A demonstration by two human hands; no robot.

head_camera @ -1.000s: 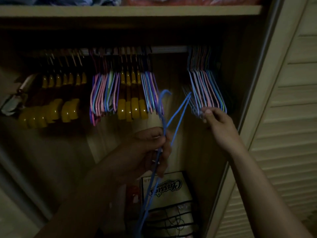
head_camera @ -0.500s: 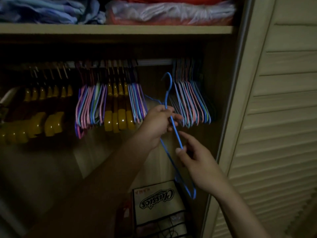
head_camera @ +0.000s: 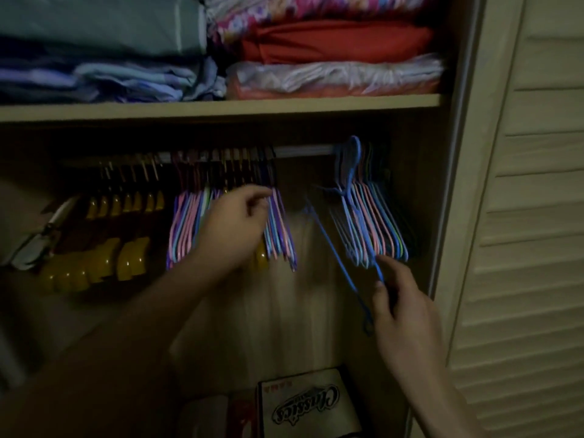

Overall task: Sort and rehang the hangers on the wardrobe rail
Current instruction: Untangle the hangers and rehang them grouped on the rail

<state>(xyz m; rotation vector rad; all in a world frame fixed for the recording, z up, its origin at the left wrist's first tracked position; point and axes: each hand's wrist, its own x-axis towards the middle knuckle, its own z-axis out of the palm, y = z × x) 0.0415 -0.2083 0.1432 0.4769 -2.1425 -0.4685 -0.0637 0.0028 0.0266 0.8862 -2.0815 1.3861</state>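
Blue wire hanger (head_camera: 339, 263), hook apparently over the rail (head_camera: 303, 150), is pinched at its lower end by the right hand (head_camera: 401, 314), while the left hand (head_camera: 235, 227), fingers curled, reaches the mixed bunch (head_camera: 279, 229), likely to pick another.

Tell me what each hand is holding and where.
Right hand pinches the blue hanger near its lower corner. Left hand reaches among hung hangers; grip unclear.

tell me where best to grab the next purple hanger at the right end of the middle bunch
Probably pinch the purple hanger high on its sloping arm, just under the neck, coming from the right, where the bare rail leaves a gap. It is the bunch's outermost wire, so that side is free. The left hand is already there; the right hand holds the blue hanger.
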